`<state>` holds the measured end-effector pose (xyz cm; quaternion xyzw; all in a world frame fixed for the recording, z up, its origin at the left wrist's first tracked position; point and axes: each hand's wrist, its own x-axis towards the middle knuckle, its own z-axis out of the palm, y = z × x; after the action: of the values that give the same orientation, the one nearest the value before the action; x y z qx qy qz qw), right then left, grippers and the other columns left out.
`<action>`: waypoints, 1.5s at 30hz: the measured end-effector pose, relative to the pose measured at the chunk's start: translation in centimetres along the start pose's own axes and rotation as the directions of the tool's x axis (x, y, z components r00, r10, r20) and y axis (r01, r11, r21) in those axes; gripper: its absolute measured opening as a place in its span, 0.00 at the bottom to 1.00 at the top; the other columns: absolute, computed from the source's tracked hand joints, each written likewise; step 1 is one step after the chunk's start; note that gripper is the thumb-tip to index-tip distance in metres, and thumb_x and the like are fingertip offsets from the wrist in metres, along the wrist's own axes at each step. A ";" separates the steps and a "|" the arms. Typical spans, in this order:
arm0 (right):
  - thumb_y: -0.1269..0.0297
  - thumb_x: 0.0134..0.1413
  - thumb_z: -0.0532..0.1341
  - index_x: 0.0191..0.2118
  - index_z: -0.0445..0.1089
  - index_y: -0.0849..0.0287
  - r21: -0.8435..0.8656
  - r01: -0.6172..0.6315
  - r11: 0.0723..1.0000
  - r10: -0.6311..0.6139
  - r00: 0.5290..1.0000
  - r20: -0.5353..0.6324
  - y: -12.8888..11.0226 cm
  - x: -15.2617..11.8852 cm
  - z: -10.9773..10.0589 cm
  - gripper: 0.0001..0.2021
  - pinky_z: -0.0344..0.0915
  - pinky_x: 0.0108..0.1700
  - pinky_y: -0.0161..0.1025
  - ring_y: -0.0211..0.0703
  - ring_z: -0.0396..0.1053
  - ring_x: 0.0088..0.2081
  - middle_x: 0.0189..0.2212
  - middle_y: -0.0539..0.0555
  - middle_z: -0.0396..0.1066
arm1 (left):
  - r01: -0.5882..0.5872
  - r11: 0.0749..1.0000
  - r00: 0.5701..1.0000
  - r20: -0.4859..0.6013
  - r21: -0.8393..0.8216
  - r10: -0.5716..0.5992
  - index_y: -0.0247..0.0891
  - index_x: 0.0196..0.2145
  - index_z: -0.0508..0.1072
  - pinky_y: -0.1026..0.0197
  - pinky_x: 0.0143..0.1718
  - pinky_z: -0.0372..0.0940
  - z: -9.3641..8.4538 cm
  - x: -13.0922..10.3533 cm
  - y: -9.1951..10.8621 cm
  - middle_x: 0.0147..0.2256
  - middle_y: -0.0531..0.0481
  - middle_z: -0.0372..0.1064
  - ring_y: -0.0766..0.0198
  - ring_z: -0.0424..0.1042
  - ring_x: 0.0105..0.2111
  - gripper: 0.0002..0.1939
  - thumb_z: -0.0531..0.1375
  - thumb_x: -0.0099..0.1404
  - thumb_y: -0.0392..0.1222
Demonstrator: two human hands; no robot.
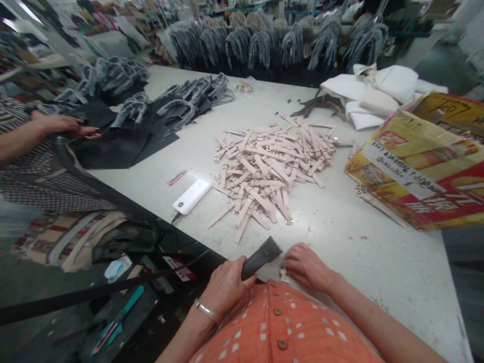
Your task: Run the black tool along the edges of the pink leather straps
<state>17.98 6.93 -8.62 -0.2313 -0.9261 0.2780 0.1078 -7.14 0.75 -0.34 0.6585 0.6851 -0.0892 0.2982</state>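
Observation:
My left hand (229, 283), with a silver bracelet at the wrist, is wrapped round a dark flat-ended tool (261, 258), which looks like a hot-air nozzle or trimmer and points up and to the right. At the table's near edge my right hand (305, 265) has its fingers curled over a small pale strap with a metal buckle (283, 276), mostly hidden under the fingers. Beyond both hands lies a heap of pale pink straps (270, 169) with gold-coloured metal fittings. A white power bank (192, 196) rests left of the heap.
A yellow and red carton (419, 166) stands on the table (381, 262) at right, white cloth (378, 91) behind it. Black pieces with wrapped handles (181, 103) lie at left, where another person's hands (68, 125) work. Small scissors or snips (177, 177) lie near the left edge.

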 end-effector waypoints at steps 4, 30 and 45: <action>0.62 0.62 0.51 0.37 0.70 0.57 0.049 -0.226 0.973 0.230 0.969 -0.095 0.9 -0.2 0.8 0.11 0.60 0.40 0.38 0.42 0.65 0.37 0.32 0.55 0.69 | -0.003 1.000 1.000 -0.015 -0.001 0.003 0.41 0.37 0.69 0.63 0.33 0.61 0.0 0.0 -0.2 0.33 0.47 0.73 0.57 0.73 0.36 0.13 0.52 0.61 0.51; 0.65 0.49 0.57 0.29 0.72 0.56 0.307 -0.545 0.781 0.598 0.793 -0.113 1.1 0.4 0.5 0.06 0.60 0.35 0.34 0.39 0.69 0.31 0.28 0.49 0.72 | -0.157 0.984 0.984 0.102 0.088 0.148 0.40 0.38 0.67 0.59 0.34 0.63 -0.3 0.7 1.9 0.34 0.44 0.73 0.54 0.72 0.36 0.14 0.49 0.62 0.50; 0.59 0.57 0.57 0.38 0.75 0.53 0.099 -0.373 0.922 0.384 0.859 -0.339 1.4 -2.0 2.3 0.10 0.60 0.43 0.44 0.46 0.67 0.39 0.37 0.56 0.71 | -0.116 0.984 0.989 0.110 0.138 0.101 0.39 0.38 0.68 0.58 0.36 0.64 -0.4 1.2 1.0 0.35 0.44 0.73 0.54 0.73 0.37 0.13 0.51 0.61 0.48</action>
<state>19.47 5.98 -11.43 -0.4530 -0.8239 0.2614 0.2184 -6.20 2.08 -0.36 0.7092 0.6238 -0.1558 0.2892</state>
